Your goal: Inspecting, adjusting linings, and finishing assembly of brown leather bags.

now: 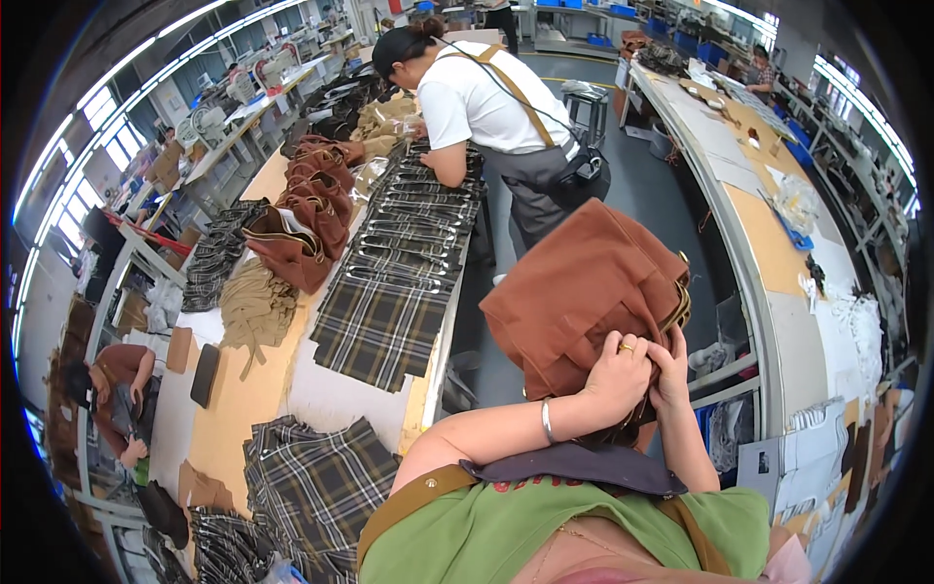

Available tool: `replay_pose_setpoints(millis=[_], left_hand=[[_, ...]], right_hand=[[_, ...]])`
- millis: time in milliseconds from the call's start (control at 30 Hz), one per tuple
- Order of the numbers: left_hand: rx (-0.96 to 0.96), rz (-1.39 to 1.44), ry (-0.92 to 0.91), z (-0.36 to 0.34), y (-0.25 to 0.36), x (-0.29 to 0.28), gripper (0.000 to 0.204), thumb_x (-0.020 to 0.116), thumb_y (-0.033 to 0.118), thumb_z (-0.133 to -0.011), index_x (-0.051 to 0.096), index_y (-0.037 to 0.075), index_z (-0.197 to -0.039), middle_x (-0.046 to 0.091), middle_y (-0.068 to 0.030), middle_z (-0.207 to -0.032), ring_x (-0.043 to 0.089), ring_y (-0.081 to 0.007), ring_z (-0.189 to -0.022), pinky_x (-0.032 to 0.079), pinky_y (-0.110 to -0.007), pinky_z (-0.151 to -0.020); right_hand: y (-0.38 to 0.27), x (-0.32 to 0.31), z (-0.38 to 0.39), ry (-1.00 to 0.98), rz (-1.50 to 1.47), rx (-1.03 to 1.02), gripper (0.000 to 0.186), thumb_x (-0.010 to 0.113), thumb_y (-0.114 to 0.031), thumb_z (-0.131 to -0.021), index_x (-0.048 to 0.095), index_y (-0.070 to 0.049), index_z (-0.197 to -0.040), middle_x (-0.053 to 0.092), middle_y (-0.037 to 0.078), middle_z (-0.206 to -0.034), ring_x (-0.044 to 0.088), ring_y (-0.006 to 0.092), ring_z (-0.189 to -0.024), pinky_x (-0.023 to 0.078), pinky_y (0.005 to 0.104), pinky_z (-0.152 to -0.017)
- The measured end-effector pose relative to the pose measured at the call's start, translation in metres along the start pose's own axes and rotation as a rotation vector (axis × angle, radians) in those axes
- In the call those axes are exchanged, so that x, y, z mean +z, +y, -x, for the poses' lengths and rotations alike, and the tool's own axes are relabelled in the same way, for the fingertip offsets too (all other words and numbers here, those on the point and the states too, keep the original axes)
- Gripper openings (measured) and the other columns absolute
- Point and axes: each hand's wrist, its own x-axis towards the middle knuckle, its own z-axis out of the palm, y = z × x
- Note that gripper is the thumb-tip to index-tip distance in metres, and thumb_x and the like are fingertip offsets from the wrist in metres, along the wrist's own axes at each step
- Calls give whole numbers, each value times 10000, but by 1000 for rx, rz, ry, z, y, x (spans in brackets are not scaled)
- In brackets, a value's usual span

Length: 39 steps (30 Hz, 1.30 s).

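A reddish-brown fabric bag point(584, 292) is held up in front of my chest, tilted, with its bottom toward the upper left. Its zipped opening, with brass-coloured hardware, shows along the right side. My left hand point(620, 373), with a ring and a bangle at the wrist, is closed on the lower edge of the bag. Right beside it, my right hand point(669, 370) has its fingers curled on the same edge near the zip. The two hands almost touch. What lies under the fingertips is hidden.
On the left table lie overlapping plaid cloth pieces point(384, 302), more brown bags point(309, 219), tan straps point(258, 302) and a plaid piece point(311, 467) close to me. A co-worker point(496, 107) leans over that table. Another long table point(744, 214) runs along the right.
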Motion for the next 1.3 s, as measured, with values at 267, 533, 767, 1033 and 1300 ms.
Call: replay_pose_setpoints(millis=[267, 533, 767, 1033, 1300], left_hand=[[-106, 525, 314, 3, -133, -41, 410, 742, 351, -703, 645, 135, -1038, 573, -55, -1110, 543, -252, -1061, 373, -441, -903], [-1092, 225, 952, 178, -457, -16, 550, 796, 215, -690, 595, -10, -1149, 634, -184, -1043, 610, -309, -919, 485, -397, -848], [-1359, 505, 1099, 263, -639, -13, 535, 828, 322, -754, 634, -72, -1060, 692, -82, -887, 622, -124, -772, 494, -274, -711], [-1781, 264, 225, 137, -723, 17, 1044, 888, 500, -555, 418, -74, -1290, 511, -276, -1311, 564, -345, -1172, 488, -421, -963], [-1659, 393, 612, 161, -767, 63, 396, 718, 296, -659, 689, -1, -918, 691, -227, -965, 658, -372, -958, 502, -433, -877]], right_hand=[[15, -54, -72, 69, 33, 170, 374, 584, -31, -756, 498, -28, -1120, 560, 50, -781, 576, 159, -616, 530, 291, -573], [33, -72, -130, 294, 8, 399, 166, 576, -226, -762, 607, -83, -840, 604, 41, -786, 611, 226, -716, 550, 379, -701], [25, -77, -145, 449, 56, 436, 398, 538, -351, -781, 642, -66, -1040, 674, 117, -1048, 636, 335, -970, 522, 523, -847], [18, -79, -124, 615, 202, 382, 424, 528, -432, -813, 647, -80, -1019, 667, 147, -1062, 629, 354, -988, 507, 558, -884], [4, -45, -106, 727, 157, 356, 453, 533, -457, -812, 641, -76, -1033, 670, 147, -1048, 635, 353, -986, 514, 552, -884]])
